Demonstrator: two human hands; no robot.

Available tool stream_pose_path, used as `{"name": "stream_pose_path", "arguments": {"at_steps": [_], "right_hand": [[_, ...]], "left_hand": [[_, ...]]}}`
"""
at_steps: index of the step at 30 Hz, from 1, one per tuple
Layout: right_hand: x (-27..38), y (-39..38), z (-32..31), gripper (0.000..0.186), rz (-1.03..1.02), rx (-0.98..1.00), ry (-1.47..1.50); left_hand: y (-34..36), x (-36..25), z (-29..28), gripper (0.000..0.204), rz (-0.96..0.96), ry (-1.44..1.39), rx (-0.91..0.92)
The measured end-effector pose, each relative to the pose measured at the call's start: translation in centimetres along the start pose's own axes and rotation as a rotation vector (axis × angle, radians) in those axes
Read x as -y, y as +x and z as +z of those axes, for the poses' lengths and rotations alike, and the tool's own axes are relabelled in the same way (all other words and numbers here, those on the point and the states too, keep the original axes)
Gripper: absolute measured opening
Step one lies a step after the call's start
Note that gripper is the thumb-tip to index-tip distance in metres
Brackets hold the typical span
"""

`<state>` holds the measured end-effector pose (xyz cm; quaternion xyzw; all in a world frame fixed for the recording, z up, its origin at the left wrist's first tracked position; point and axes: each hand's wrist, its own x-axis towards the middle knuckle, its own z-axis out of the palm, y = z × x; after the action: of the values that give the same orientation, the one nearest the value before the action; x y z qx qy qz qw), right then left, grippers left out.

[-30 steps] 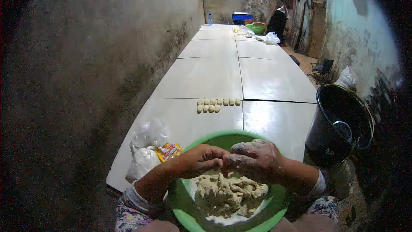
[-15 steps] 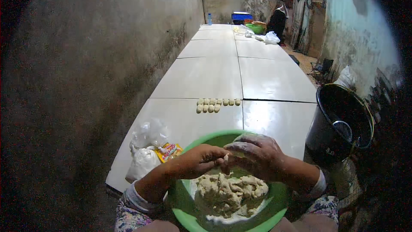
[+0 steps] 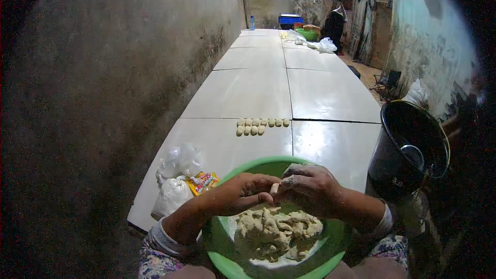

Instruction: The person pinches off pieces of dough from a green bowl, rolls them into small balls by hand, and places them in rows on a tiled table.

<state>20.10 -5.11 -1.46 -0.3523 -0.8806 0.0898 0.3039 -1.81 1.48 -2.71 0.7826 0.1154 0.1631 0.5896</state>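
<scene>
White, glossy panels on a long table [image 3: 240, 90], running to twelve o'clock beside a stained grey wall [image 3: 129, 72] at nine, with a black bucket [image 3: 385, 163] just past three. Lumpy, torn-looking dough [image 3: 268, 230] at six o'clock, heaped over white powder [image 3: 264, 265] in a green basin [image 3: 221, 261], with small rounded pieces [image 3: 256, 122] in two rows near the dial's centre. Angled inward over the basin's twelve-o'clock side, with thumb and fingers of the left hand [image 3: 250, 192] nearly together on a small dough lump [image 3: 274, 188], and with the powder-dusted right hand [image 3: 312, 186] curled against it, inner grip impossible to tell.
</scene>
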Motion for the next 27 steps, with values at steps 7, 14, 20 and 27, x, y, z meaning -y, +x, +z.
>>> {"name": "stream_pose_path", "arguments": {"at_steps": [7, 14, 20, 27], "right_hand": [[1.5, 1.0, -0.1, 0.032, 0.253, 0.111, 0.306], [0.7, -0.2, -0.4, 0.021, 0.036, 0.113, 0.190], [0.6, 0.1, 0.1, 0.019, 0.107, 0.158, 0.080], [1.1, 0.4, -0.4, 0.028, 0.161, 0.032, 0.397]], "left_hand": [[0.0, 0.1, -0.8, 0.032, 0.026, 0.162, 0.018], [0.7, 0.5, -0.9, 0.031, 0.034, 0.203, 0.127], [-0.1, -0.6, 0.2, 0.028, -0.012, -0.009, -0.008], [0.0, -0.7, -0.2, 0.023, 0.050, 0.235, 0.041]]}}
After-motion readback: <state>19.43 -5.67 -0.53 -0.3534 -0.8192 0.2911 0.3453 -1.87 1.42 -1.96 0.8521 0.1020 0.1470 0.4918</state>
